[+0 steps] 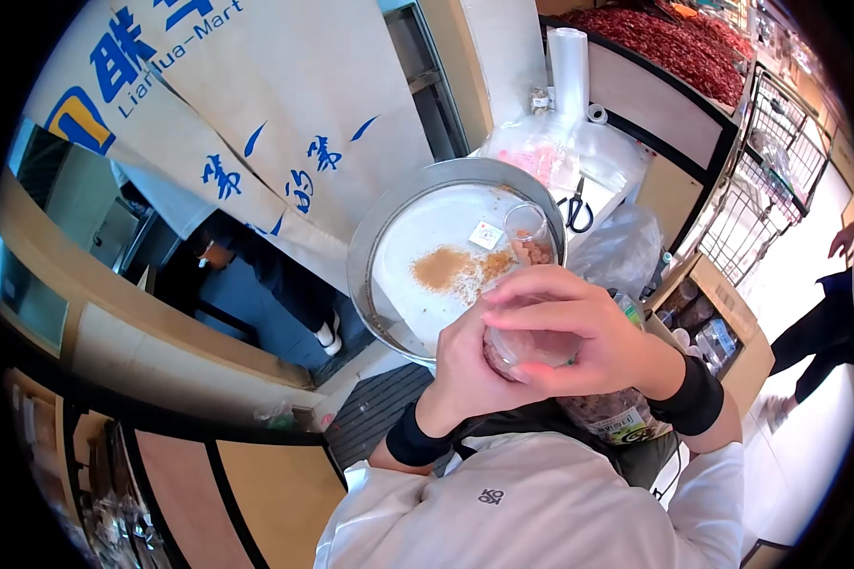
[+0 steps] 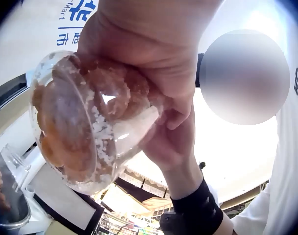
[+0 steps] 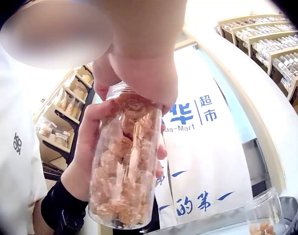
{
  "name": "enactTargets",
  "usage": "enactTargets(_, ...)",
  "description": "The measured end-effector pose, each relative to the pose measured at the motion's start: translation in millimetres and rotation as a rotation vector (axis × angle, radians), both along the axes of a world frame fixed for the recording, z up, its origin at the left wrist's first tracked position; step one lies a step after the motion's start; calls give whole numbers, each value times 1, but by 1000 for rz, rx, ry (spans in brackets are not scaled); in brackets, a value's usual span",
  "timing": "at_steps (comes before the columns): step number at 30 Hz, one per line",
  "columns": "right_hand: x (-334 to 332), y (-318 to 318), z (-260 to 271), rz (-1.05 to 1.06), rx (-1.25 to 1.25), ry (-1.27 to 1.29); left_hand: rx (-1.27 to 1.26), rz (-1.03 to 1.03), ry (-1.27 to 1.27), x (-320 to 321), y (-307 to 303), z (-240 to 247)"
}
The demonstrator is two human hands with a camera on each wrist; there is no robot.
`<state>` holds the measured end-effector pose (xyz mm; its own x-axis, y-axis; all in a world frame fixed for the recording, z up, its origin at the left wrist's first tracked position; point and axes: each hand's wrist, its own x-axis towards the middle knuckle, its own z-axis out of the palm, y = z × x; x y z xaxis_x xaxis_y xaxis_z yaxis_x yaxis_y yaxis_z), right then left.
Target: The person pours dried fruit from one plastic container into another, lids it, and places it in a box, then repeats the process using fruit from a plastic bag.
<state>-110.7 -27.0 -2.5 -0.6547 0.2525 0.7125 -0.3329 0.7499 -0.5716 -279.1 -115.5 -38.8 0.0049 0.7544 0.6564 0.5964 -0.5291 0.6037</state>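
Both hands hold a clear plastic jar (image 3: pixel 123 181) filled with light brown lumpy pieces, raised in front of the chest. My left hand (image 1: pixel 460 373) grips its side, fingers wrapped around it. Curled over the narrow mouth end is my right hand (image 1: pixel 593 332), which hides that end in the right wrist view. White crumbs cling inside the jar wall in the left wrist view. Just beyond the hands, a round metal-rimmed tray (image 1: pixel 359 261) holds a second clear jar (image 1: pixel 529 226) with similar pieces, a small white packet (image 1: pixel 486 234) and a patch of brown powder (image 1: pixel 441 269).
Black-handled scissors (image 1: pixel 577 211) lie right of the tray, near plastic bags (image 1: pixel 621 251) and a plastic roll (image 1: pixel 569 71). A cardboard box (image 1: pixel 721 308) with packages stands at the right. Behind a hanging cloth curtain (image 1: pixel 285 123) another person (image 1: pixel 266 251) is partly visible. Shopping carts (image 1: pixel 764 161) stand farther right.
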Motion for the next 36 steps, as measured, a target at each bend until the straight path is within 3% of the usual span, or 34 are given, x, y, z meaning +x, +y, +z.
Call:
enactTargets(9,16,-2,-7,118,-69,-31,-187,-215,-95,4,-2,-9)
enactTargets(11,17,-4,-7,9,-46,-50,-190,-228,-86,8,0,-10)
enactTargets(12,15,-6,-9,2,-44,-50,-199,-129,-98,13,1,-9)
enactTargets(14,9,-14,-19,-283,-98,6,-210,-38,-112,22,4,-10)
enactTargets(17,-2,-22,-36,-473,-155,36,-153,244,16,34,14,-15)
enactTargets(18,-2,-23,-37,-571,-142,37,-151,238,14,35,17,-15)
enactTargets(20,-1,-25,-36,-596,-152,19,-113,317,116,38,21,-15)
enactTargets(22,5,-28,-35,-624,-167,1,-122,265,112,36,23,-12)
enactTargets(24,19,-30,-26,-440,-309,44,-121,214,106,32,22,-8)
enactTargets(25,29,-29,-21,-450,-306,46,-164,93,26,29,20,-5)
enactTargets(26,41,-24,-15,-421,-246,7,-203,-26,-54,28,21,-2)
enactTargets(28,56,-12,-6,-402,-193,-34,-237,-99,-85,33,22,2)
enactTargets(30,67,3,2,-263,13,-46,-284,-179,-113,37,24,2)
enactTargets(31,64,9,3,-124,38,11,-219,-255,-55,39,29,2)
enactTargets(32,64,10,-1,-141,39,8,-150,-332,2,41,33,2)
enactTargets(34,67,10,-11,31,-158,-17,-261,-397,-8,45,38,3)
enactTargets(36,65,1,-13,-50,-204,15,-368,-461,-19,55,44,1)
